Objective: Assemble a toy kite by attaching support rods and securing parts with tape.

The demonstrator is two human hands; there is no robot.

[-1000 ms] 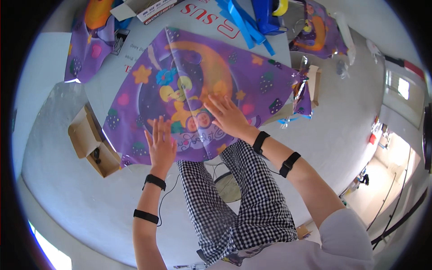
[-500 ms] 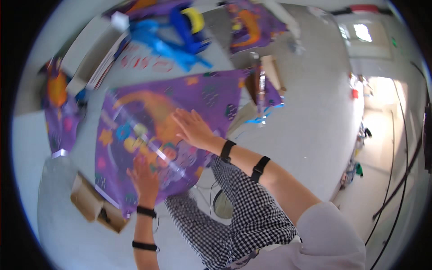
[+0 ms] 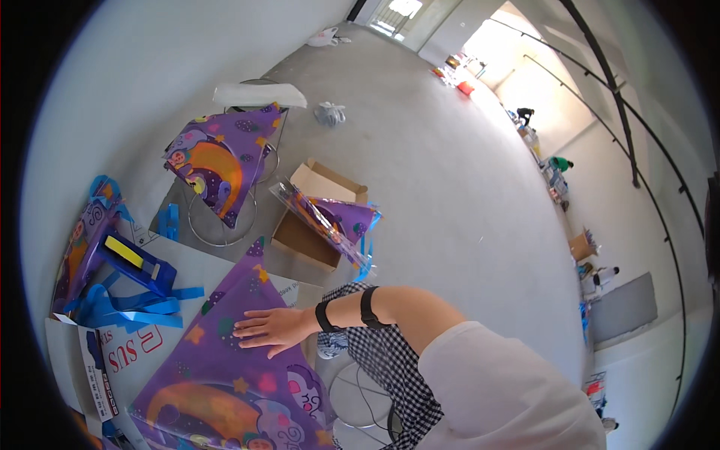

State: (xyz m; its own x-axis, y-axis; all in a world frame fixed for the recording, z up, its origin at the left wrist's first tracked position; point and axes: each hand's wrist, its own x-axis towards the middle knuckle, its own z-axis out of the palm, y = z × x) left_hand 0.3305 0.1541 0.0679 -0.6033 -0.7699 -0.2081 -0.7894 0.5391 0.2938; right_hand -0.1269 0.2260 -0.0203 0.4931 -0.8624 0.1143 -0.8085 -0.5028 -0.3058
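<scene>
A purple triangular sheet [image 3: 176, 379], printed with an orange moon, stars and cartoon figures, lies spread on a white board [image 3: 142, 360] at the lower left. On its upper part my right hand [image 3: 271, 328] rests palm down, fingers stretched out and holding nothing. My left hand is out of the picture. Left of the sheet are loose blue straps [image 3: 139, 306] and a blue tool with a yellow insert [image 3: 136, 264], perhaps a tape dispenser. A folded purple printed piece [image 3: 79, 244] stands at the far left edge. The big sheet's lower edge is cut off.
Another purple printed sheet [image 3: 214, 169] drapes over a metal-framed stool [image 3: 223, 244]. An open cardboard box [image 3: 319, 180] holds a clear-wrapped purple package [image 3: 324, 229]. A plastic bag [image 3: 330, 114] lies on the floor [image 3: 457, 217]. A white carton [image 3: 67, 352] stands lower left.
The view has swung up and to the right, so the sheet sits lower and my left hand has left the picture. My right hand is still flat on the sheet, nearer its upper corner.
</scene>
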